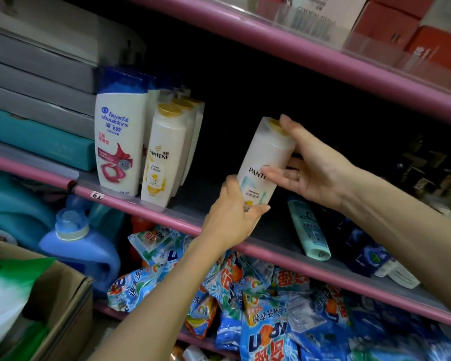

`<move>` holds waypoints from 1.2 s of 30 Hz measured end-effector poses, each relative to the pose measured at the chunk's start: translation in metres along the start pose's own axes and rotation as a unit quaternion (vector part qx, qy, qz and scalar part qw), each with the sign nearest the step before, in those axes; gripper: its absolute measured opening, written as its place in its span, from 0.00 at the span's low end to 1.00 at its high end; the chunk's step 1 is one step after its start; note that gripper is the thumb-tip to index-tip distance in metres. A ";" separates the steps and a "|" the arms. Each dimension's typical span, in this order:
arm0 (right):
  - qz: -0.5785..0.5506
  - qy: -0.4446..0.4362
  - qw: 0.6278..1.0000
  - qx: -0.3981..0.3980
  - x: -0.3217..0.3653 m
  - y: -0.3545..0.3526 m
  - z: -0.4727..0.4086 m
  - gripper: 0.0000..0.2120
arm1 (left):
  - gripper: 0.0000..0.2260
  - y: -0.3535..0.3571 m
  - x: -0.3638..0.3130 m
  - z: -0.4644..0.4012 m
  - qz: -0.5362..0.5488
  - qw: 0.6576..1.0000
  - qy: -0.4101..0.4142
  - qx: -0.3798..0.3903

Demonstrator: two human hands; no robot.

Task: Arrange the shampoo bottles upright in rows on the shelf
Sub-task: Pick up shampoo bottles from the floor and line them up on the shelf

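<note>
A white Pantene bottle (pixel 264 155) with a gold cap is held tilted just above the pink-edged shelf (pixel 167 217). My left hand (pixel 232 217) grips its base from below. My right hand (pixel 315 165) holds its upper part, thumb on the cap and fingers across the label. At the shelf's left stand a Head & Shoulders bottle (pixel 119 136) and a row of white Pantene bottles (pixel 164 152), all upright. A teal bottle (pixel 309 227) lies flat on the shelf to the right, with dark blue bottles (pixel 362 251) lying beyond it.
Grey and teal boxes (pixel 37 100) are stacked left of the bottles. Below the shelf lie several blue detergent bags (pixel 258 308), a blue jug (pixel 76 246) and a cardboard box (pixel 57 308). Red boxes (pixel 414 27) sit on the upper shelf.
</note>
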State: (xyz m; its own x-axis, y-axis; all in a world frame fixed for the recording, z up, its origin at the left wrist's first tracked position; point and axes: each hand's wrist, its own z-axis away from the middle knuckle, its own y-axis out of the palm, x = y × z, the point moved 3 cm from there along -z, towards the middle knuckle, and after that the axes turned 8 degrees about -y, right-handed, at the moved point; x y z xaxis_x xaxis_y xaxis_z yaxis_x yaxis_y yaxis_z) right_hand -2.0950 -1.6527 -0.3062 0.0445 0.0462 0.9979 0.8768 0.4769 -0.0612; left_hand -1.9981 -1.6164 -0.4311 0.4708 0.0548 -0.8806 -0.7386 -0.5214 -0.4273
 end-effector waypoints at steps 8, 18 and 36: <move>0.180 -0.124 0.975 0.047 -0.084 -0.010 -0.006 0.20 | 0.25 0.003 0.000 0.000 0.000 0.999 -0.008 0.046; 0.188 -0.178 0.966 -0.019 -0.130 0.016 -0.050 0.24 | 0.13 -0.082 0.028 0.047 -0.050 0.967 0.069 -0.241; 0.201 -0.162 0.966 -0.030 -0.158 0.081 -0.149 0.23 | 0.27 -0.102 0.061 0.024 -0.152 0.940 -0.134 -0.275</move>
State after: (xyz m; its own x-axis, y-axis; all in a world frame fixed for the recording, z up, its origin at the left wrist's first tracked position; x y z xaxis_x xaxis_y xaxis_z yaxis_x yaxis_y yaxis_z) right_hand -1.9599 -1.7520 -0.4662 0.2436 0.4933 0.8351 0.8465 0.3121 -0.4313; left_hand -1.9062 -1.5395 -0.4461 0.4265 0.4477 -0.7859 -0.1938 -0.8034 -0.5630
